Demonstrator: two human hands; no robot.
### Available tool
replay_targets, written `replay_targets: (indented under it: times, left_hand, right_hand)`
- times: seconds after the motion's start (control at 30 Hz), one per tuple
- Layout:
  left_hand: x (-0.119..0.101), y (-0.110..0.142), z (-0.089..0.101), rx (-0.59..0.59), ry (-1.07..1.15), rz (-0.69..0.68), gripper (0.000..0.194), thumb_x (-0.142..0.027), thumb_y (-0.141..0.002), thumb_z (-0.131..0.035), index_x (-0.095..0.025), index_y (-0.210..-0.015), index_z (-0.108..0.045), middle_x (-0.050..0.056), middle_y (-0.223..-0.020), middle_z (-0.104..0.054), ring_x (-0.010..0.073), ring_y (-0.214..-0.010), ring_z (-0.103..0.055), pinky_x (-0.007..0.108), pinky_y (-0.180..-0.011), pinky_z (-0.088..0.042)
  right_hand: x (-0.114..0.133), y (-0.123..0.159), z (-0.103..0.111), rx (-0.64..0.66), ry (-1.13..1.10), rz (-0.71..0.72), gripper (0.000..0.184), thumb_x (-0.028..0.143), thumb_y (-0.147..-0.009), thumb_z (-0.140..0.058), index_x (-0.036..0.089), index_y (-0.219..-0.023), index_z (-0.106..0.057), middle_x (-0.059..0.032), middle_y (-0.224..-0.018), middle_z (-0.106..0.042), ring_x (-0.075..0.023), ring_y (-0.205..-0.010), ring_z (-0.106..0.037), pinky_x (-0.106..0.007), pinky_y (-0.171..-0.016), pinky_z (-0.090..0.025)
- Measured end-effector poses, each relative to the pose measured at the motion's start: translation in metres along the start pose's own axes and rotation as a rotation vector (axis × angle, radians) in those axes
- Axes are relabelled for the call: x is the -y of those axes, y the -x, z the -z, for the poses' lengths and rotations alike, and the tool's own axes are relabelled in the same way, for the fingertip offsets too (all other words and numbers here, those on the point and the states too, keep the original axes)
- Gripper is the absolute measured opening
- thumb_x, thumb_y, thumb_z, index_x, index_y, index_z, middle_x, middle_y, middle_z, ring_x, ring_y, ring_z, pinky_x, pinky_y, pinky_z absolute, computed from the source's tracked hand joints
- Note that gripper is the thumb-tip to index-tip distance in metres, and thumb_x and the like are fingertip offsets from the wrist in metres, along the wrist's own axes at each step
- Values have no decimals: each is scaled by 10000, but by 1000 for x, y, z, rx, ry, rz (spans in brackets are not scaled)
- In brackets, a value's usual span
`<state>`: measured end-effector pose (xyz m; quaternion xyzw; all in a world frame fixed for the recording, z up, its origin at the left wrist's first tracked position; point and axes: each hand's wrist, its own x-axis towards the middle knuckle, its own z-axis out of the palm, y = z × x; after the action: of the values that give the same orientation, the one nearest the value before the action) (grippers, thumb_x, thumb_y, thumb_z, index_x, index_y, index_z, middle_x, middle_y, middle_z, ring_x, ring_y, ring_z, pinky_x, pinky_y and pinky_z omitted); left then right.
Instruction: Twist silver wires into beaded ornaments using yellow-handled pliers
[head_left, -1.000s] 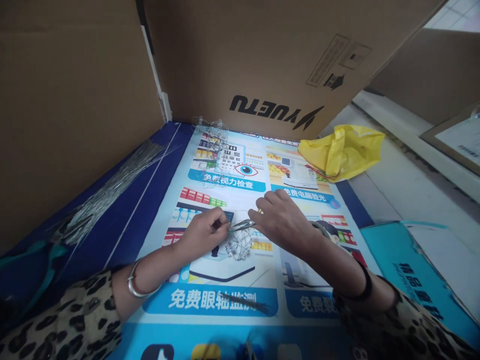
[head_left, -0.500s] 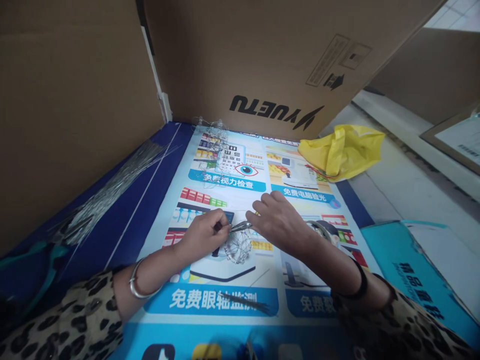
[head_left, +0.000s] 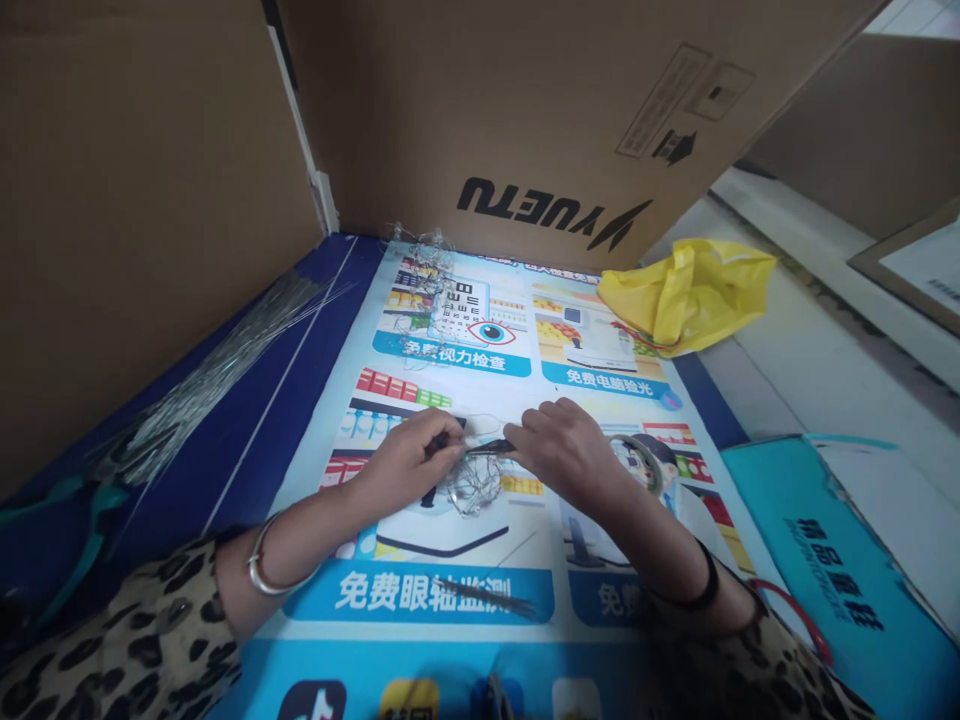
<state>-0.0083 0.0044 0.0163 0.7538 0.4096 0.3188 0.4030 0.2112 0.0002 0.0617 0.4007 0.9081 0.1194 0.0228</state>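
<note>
Closed around a small pair of dark-jawed pliers (head_left: 489, 448), my right hand (head_left: 559, 450) hides their handles. The jaws point left and reach the fingertips of my left hand (head_left: 416, 455), which pinches a thin silvery wire piece. Just below the jaws hangs or rests a tangled wire shape (head_left: 472, 488) like a small open ball; whether it touches the printed sheet (head_left: 480, 548) I cannot tell. One loose wire end arcs above the pliers.
A bundle of straight wires (head_left: 225, 370) lies at the left, near a teal-handled tool (head_left: 94, 530). Wire tangles (head_left: 427, 290) sit at the back. Cardboard walls (head_left: 525, 110) enclose the far side. At the right are a yellow bag (head_left: 697, 295) and a teal box (head_left: 832, 520).
My right hand has turned and lowered slightly, its fingers more tightly folded over the pliers. The jaws have rotated, and the wire ball has shifted a little upward.
</note>
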Motion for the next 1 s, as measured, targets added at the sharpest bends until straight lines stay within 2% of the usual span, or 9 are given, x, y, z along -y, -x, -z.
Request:
replay_targets:
  times: [0.1,0.27,0.4,0.57,0.73,1.0]
  left_hand:
    - [3,3,-1,-21,33,52,112,-214,-816,-501,-188,-901,-569,52,-918,-602,156,-815,-556,288,-716,-456]
    - [0,12,0,-15,261,279,185,-250,-816,-527,-192,-991,-548,64,-961,-645,184,-895,-614,330,-773,-493]
    - [-3,16,1,18,212,336,193,-244,-804,-528,-194,-989,-552,57,-897,-656,185,-800,-628,287,-648,-500]
    - [-2,11,-2,69,99,290,158,-208,-799,-511,-205,-934,-591,9,-768,-625,138,-636,-581,223,-527,-435]
    - [-5,5,-3,26,73,166,132,-200,-802,-529,-201,-882,-634,18,-820,-594,133,-694,-556,239,-604,-436]
    - [-5,-2,-6,3,133,52,91,-217,-803,-562,-195,-822,-648,9,-784,-633,129,-717,-559,237,-639,-418]
  right_hand:
    - [2,3,-4,12,-27,-39,158,340,-821,-602,197,-754,-599,-15,-669,-565,-157,-639,-412,-308,-603,-180]
    - [6,10,-12,13,-69,-77,148,339,-821,-605,196,-791,-630,-16,-681,-586,-153,-653,-446,-296,-610,-202]
    - [9,15,-20,-16,-99,-109,195,391,-802,-624,199,-831,-643,-15,-693,-595,-154,-670,-465,-289,-627,-218]
    - [11,20,-27,-59,-119,-121,241,412,-820,-593,192,-898,-651,-27,-710,-606,-161,-694,-481,-284,-652,-233]
    - [12,22,-30,-84,-128,-117,226,383,-821,-599,187,-921,-650,-32,-715,-603,-166,-702,-480,-288,-656,-240]
    - [14,16,-22,-37,-91,-103,154,341,-807,-626,198,-863,-636,-22,-709,-586,-170,-701,-461,-302,-652,-224]
